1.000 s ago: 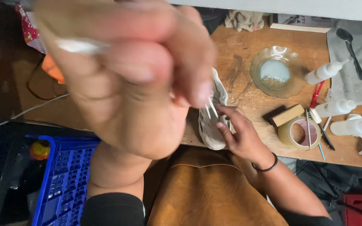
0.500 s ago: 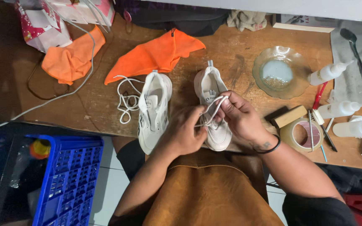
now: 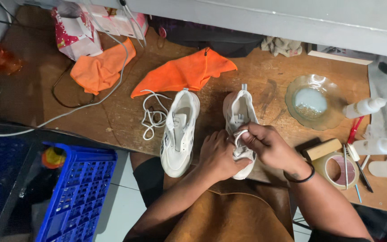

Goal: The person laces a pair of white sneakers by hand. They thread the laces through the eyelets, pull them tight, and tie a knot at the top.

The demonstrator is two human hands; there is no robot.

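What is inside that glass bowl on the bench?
The glass bowl holds a shallow pool of pale, milky liquid at its centre. Whether anything lies beneath that liquid cannot be seen.

Left hand (image 3: 218, 154): a second ago you were holding it up close to the camera, blocking most of the view; now you are resting it low on the right shoe (image 3: 239, 117), beside your other hand.
Right hand (image 3: 265, 143): you are pinching the lace (image 3: 239, 134) close against the shoe's tongue.
Lace: half a second ago you were stretching it in a longer loop between both hands; now you are holding it short and bunched.
View: you are seeing everything on the worktop (image 3: 113, 116) lower and further right.
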